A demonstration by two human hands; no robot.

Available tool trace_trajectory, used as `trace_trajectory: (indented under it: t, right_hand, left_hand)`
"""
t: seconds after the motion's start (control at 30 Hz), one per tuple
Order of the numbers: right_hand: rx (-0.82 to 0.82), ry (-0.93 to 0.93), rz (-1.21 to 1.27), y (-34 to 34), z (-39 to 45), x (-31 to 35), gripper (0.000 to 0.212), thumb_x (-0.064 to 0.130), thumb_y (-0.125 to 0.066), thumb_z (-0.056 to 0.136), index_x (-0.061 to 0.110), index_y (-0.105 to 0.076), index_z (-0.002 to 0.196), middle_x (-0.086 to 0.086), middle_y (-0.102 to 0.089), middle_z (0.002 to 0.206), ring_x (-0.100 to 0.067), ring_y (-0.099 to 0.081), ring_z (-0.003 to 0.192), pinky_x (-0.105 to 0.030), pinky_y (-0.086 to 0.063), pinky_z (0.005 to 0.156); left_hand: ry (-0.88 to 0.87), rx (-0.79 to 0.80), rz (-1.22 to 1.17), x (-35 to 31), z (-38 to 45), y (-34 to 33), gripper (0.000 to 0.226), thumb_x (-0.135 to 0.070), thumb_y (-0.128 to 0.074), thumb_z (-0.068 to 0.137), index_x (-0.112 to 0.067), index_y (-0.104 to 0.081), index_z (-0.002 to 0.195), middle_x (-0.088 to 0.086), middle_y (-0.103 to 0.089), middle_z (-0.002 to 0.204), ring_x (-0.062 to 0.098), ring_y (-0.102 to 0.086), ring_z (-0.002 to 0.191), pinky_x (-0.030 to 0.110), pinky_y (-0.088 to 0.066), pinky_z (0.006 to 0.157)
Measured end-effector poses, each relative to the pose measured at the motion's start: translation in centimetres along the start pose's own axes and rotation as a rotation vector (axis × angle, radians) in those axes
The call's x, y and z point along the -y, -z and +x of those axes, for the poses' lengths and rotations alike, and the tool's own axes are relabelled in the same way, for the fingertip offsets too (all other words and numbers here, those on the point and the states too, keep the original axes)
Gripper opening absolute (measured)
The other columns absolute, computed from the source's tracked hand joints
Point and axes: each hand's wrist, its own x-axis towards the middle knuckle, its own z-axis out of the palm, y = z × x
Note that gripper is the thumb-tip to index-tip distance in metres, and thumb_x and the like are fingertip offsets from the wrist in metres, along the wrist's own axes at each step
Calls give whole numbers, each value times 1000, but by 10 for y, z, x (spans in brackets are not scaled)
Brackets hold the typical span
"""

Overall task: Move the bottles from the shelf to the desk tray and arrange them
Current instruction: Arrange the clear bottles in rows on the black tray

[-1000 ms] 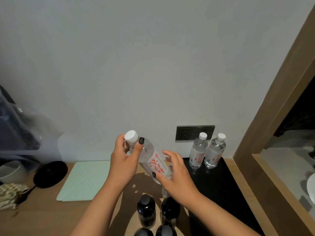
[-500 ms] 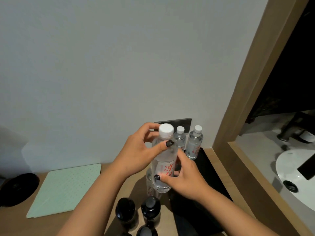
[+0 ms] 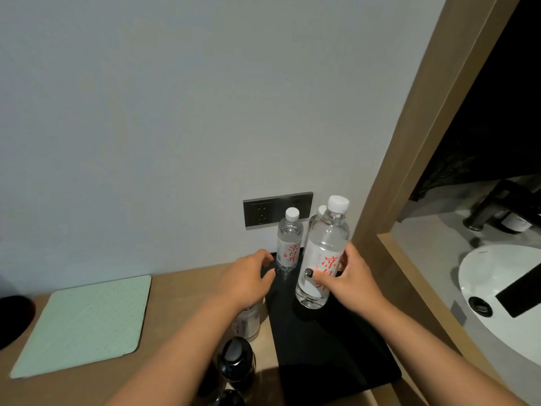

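My right hand (image 3: pixel 349 281) grips a clear water bottle (image 3: pixel 323 253) with a white cap and red lettering, holding it upright with its base low over the black tray (image 3: pixel 322 347). Two more such bottles stand at the tray's back by the wall: one bottle (image 3: pixel 289 240) in plain sight, the other (image 3: pixel 317 215) mostly hidden behind the held one. My left hand (image 3: pixel 248 276) hovers at the tray's left edge, fingers loosely curled and holding nothing. Another clear bottle (image 3: pixel 248 320) stands partly hidden under my left forearm. Dark bottles (image 3: pixel 235 363) stand at the bottom.
A pale green mat (image 3: pixel 85 323) lies on the wooden desk at the left, with a black round object (image 3: pixel 13 316) at the left edge. A grey wall socket (image 3: pixel 263 212) sits behind the bottles. A wooden frame (image 3: pixel 409 171) borders a sink (image 3: pixel 497 294) on the right.
My left hand let go of the bottle's neck and dropped to the tray's left edge. My right hand carried the bottle right and down onto the tray area. The view shifted right.
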Motion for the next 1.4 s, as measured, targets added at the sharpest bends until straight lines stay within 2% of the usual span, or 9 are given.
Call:
trace_trajectory:
  t: [0.13,0.3,0.4,0.6,0.7,0.9,1.13,1.23,1.4]
  right_hand:
    - [17,-69,-70,-8,13,-31,61,11,-79,69,25,-45,118,14,-59,100,-5,-58,95,-18,-42,76]
    - [50,-167,-96,-22,32,-63,67,10,-75,72,23,-41,128,3,-60,111,-14,-58,103,-28,-45,88]
    - [55,-202,-100,-31,43,-74,68,9,-76,73,20,-40,130,-2,-59,116,-18,-56,107,-34,-46,96]
    - [-10,-141,-57,-50,55,-94,60,6,-79,71,13,-48,122,-9,-62,112,-24,-59,106,-27,-47,85]
    - [11,-137,-9,-54,62,-97,60,6,-78,72,19,-48,122,-1,-64,111,-17,-60,105,-24,-47,84]
    - [13,-157,44,-62,62,-104,72,9,-79,71,22,-42,132,4,-55,125,-10,-51,114,-25,-44,93]
    - [19,-144,78,-72,65,-106,80,10,-78,71,29,-37,136,2,-52,133,-15,-49,124,-33,-44,102]
    - [30,-127,62,-77,67,-106,79,12,-78,72,37,-34,133,2,-52,135,-16,-49,124,-38,-43,104]
    - [37,-135,40,-79,68,-110,83,14,-77,74,29,-30,141,0,-48,140,-19,-45,130,-43,-41,107]
  left_hand:
    - [-19,-195,-54,0,1,-12,13,-33,-55,90,-27,-65,95,-12,-66,71,5,-61,68,29,-54,68]
    - [5,-366,-209,4,8,-23,10,-31,-62,86,-25,-69,81,-8,-57,51,7,-57,53,29,-51,57]
    - [18,-389,-251,5,14,-25,10,-30,-63,86,-25,-68,79,-10,-51,47,6,-53,50,23,-46,53]
    - [75,-437,-329,18,22,-24,18,-26,-64,85,-33,-61,69,-7,-47,45,5,-52,52,12,-37,50]
    - [110,-436,-342,21,27,-23,23,-26,-64,85,-37,-57,66,-8,-46,45,3,-51,52,9,-36,50]
    - [186,-372,-418,12,40,-27,18,-30,-62,84,-29,-62,66,-8,-53,51,6,-49,52,25,-42,56]
    - [14,-372,-357,6,45,-36,21,-40,-56,83,-23,-63,73,-5,-57,53,13,-52,54,33,-47,55]
    - [-120,-407,-334,4,46,-43,28,-44,-51,84,-20,-64,75,-9,-51,53,8,-45,48,27,-43,49]
    - [-197,-423,-333,1,44,-45,28,-42,-52,86,-19,-64,76,-12,-53,57,8,-47,49,29,-44,46]
